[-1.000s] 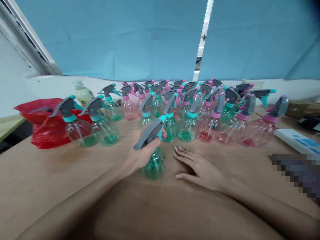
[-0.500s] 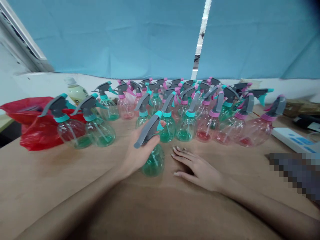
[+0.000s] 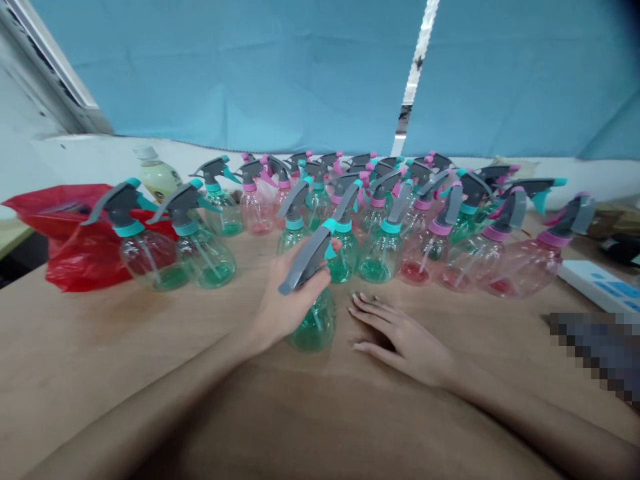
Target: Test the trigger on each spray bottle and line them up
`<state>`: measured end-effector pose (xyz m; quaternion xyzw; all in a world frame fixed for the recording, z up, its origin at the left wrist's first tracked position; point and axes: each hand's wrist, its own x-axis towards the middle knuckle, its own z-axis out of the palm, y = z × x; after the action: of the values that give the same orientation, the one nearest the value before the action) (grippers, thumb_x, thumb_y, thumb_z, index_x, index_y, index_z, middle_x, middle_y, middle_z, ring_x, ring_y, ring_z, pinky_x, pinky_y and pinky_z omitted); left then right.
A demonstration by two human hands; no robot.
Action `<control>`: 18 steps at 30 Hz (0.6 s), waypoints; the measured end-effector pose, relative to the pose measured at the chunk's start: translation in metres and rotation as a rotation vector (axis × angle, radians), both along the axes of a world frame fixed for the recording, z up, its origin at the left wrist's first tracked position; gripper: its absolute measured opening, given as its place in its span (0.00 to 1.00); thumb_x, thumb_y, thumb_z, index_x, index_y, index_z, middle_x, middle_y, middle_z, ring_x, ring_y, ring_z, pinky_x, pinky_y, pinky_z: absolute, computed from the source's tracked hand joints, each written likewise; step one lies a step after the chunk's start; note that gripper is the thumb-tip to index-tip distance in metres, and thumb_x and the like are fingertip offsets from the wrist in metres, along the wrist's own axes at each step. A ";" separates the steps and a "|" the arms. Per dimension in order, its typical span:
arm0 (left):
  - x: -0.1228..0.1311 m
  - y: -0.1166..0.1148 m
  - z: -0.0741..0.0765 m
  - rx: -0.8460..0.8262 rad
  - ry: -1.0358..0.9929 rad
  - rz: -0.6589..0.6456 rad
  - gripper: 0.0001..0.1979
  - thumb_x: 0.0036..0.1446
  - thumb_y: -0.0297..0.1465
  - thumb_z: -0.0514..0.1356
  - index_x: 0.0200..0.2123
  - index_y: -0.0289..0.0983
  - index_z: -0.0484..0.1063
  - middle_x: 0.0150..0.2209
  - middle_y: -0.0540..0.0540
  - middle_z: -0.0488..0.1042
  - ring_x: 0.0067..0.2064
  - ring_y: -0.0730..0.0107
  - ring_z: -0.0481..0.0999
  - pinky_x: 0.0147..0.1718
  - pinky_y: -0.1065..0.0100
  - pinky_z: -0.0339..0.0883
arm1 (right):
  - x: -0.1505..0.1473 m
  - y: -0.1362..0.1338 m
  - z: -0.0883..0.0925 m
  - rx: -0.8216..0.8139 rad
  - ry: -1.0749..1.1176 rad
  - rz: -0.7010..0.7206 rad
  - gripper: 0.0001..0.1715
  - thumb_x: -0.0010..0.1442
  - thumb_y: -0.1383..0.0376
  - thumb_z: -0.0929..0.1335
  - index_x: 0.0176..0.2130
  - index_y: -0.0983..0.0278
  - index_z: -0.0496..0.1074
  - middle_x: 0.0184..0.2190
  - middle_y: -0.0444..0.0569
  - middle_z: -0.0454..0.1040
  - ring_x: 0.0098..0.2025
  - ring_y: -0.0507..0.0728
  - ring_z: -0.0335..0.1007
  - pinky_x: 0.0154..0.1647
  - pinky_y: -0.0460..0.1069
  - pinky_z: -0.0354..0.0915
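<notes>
My left hand [image 3: 293, 290] is closed round the neck of a green spray bottle [image 3: 315, 327], just under its grey and turquoise trigger head. The bottle stands upright on the wooden table [image 3: 280, 413]. To the right, my right hand [image 3: 395, 333] lies on the tabletop with its fingers apart, holding nothing. Just behind the hands is a row of similar spray bottles, including a green one [image 3: 377, 257] and a pink one [image 3: 417, 260]. Two clear bottles with turquoise collars, one of them [image 3: 206, 260] nearer me, stand to the left.
A red plastic bag [image 3: 83, 247] lies at the left, with a pale yellow bottle [image 3: 159, 177] behind it. Several more spray bottles crowd the back along the blue sheet [image 3: 250, 73]. At the right are a white device [image 3: 595, 283] and a pixelated dark patch.
The whole view has shifted slightly, so things appear a little farther right. Both hands keep their places relative to the table, the left one still round the same spray bottle.
</notes>
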<state>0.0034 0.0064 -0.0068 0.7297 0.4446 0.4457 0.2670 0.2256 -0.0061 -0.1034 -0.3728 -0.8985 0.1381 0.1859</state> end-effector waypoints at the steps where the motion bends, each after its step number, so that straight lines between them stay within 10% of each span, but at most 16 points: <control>1: 0.000 0.000 0.000 -0.012 0.002 -0.005 0.20 0.55 0.26 0.53 0.50 0.46 0.67 0.28 0.52 0.70 0.27 0.69 0.68 0.27 0.68 0.62 | 0.000 0.000 0.000 0.001 0.000 -0.001 0.34 0.63 0.50 0.61 0.64 0.59 0.53 0.65 0.48 0.52 0.66 0.60 0.45 0.65 0.61 0.48; 18: 0.000 -0.001 0.000 -0.042 -0.024 0.004 0.19 0.55 0.27 0.54 0.50 0.44 0.68 0.26 0.53 0.68 0.25 0.70 0.67 0.27 0.68 0.62 | 0.000 0.000 0.001 0.001 -0.009 0.005 0.35 0.63 0.50 0.61 0.64 0.60 0.52 0.65 0.49 0.53 0.66 0.60 0.46 0.65 0.61 0.49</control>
<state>0.0035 0.0056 -0.0070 0.7177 0.4518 0.4456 0.2867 0.2255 -0.0059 -0.1021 -0.3713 -0.9003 0.1364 0.1816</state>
